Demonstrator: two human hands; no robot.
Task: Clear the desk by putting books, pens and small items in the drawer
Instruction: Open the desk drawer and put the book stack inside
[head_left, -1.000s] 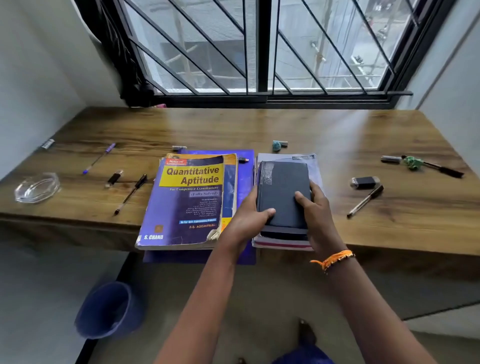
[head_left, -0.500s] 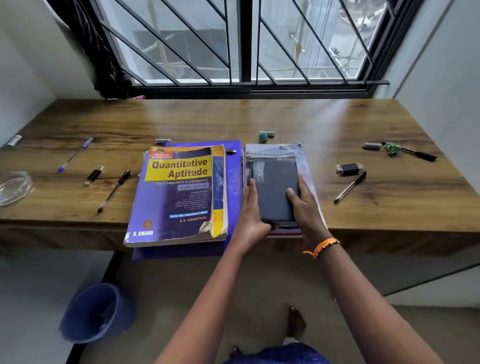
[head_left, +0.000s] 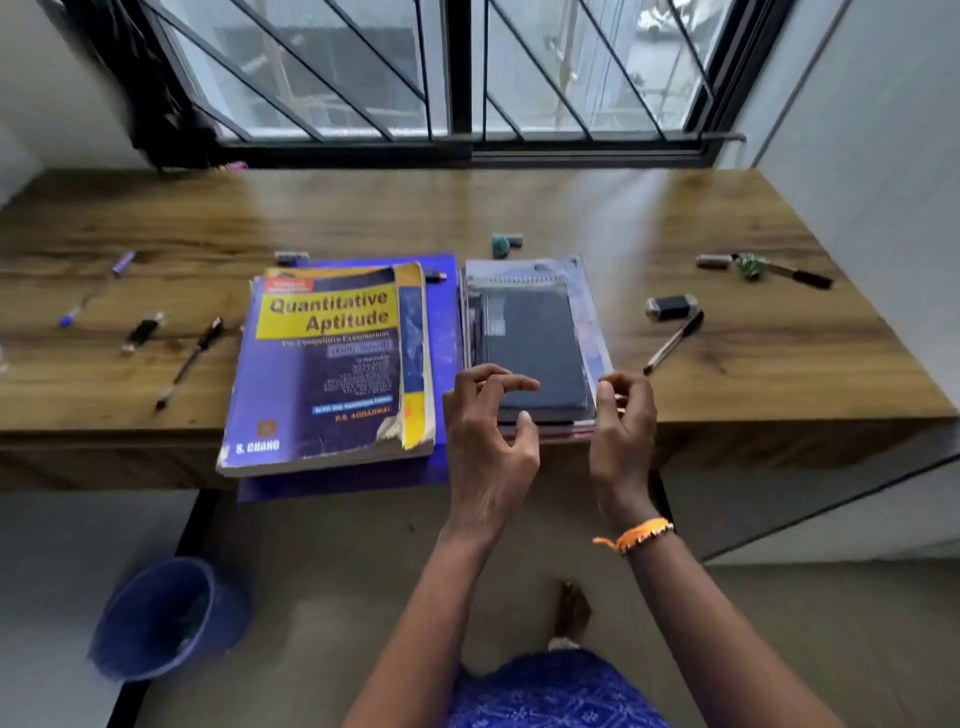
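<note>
A barred window (head_left: 462, 73) is set in the wall behind the desk, with a dark metal grille of vertical and diagonal bars. A dark cloth (head_left: 156, 98) is hung at the window's left edge. A blue bucket (head_left: 166, 618) is placed on the grey floor (head_left: 779, 649), below the desk's left part. White walls (head_left: 883, 130) are seen on both sides.

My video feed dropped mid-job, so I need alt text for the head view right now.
Both hands, left hand and right hand, hover open at the near edge of a dark notebook topping a small book stack on the wooden desk. A blue Quantitative Aptitude book lies left of it, with pens scattered on both sides.
</note>
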